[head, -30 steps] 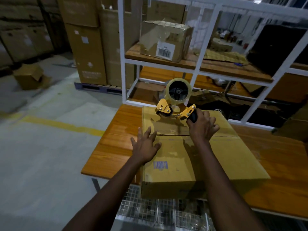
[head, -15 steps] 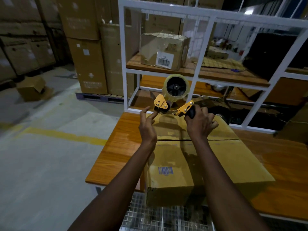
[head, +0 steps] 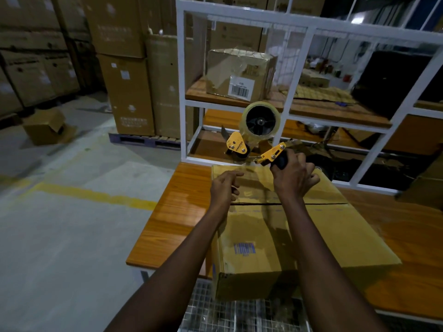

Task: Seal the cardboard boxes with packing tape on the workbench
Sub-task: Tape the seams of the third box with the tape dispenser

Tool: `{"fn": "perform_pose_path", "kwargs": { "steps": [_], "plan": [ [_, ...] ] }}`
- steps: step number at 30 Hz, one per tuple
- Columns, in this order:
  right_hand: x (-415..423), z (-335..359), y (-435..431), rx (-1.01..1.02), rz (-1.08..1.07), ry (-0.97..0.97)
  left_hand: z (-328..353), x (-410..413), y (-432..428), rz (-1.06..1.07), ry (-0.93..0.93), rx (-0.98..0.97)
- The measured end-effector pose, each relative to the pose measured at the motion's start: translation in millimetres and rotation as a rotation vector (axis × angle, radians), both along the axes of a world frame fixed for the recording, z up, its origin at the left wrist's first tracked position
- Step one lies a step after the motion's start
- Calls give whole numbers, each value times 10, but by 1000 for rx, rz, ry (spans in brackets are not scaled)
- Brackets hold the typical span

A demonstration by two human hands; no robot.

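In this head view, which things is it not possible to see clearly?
Head view: tape dispenser handle, hidden inside the right hand.
Head view: part of the cardboard box seam, covered by the right forearm; tape there cannot be told.
Head view: shelf box label, too small to read.
Head view: workbench right end, cut off by the frame edge.

Open benchtop (head: 182, 212) left of box (head: 323, 236); shelf frame (head: 181, 116) close behind.

Left grip (head: 224, 188) and right grip (head: 293, 180) are bare hands — forearms (head: 191, 255) bare too, as far as visible.
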State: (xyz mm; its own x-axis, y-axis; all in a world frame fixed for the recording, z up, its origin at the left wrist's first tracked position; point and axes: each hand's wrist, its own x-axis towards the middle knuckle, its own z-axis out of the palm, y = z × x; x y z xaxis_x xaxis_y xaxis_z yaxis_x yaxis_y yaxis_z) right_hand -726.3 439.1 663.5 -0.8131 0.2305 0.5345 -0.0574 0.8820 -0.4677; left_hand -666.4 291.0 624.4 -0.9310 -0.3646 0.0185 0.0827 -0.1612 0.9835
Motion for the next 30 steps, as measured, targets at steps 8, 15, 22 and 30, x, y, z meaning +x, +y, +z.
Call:
{"fn": "perform_pose_path", "kwargs": {
  "steps": [8,15,22,30],
  "plan": [
    [23,1,-2,-42,25,20,205,-27,9,-332,-366,424],
    [13,-53,30,-44,26,-14,242,-27,-32,-198,-307,660],
    [6,-108,60,-62,58,-65,268,23,-108,-209,-347,547],
    [-36,-215,103,-22,114,-145,231,123,-311,-228,-386,319]
  ]
}}
